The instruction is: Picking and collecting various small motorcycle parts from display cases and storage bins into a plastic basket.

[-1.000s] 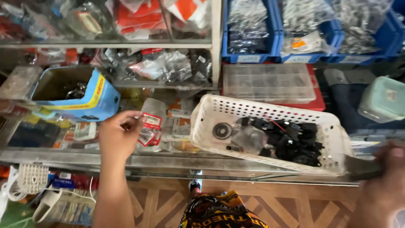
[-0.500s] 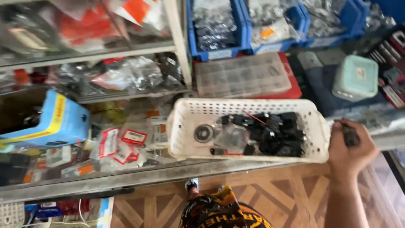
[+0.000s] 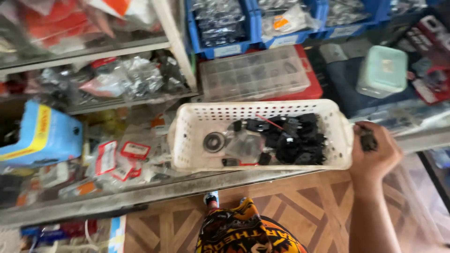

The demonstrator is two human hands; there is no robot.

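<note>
Bare forearm [image 3: 370, 215], black-and-yellow patterned garment [image 3: 248, 232], light shoes [image 3: 212, 198]

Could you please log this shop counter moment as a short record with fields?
Right hand: closed around a small dark part, beside the basket's right end
Left hand: not in view
Basket: white, perforated, on the counter
Basket contents: black parts, a round metal ring
Behind basket: clear compartment box
Far left: blue box

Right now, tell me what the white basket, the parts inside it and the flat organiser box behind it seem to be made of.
White basket: moulded plastic, matte, by its perforated walls and rounded rim.
Black parts: probably hard plastic, dull black and blocky; too blurred to be sure.
Organiser box: clear plastic, since its compartments show through the lid.
The right hand holds a dark piece, material unclear.
</note>
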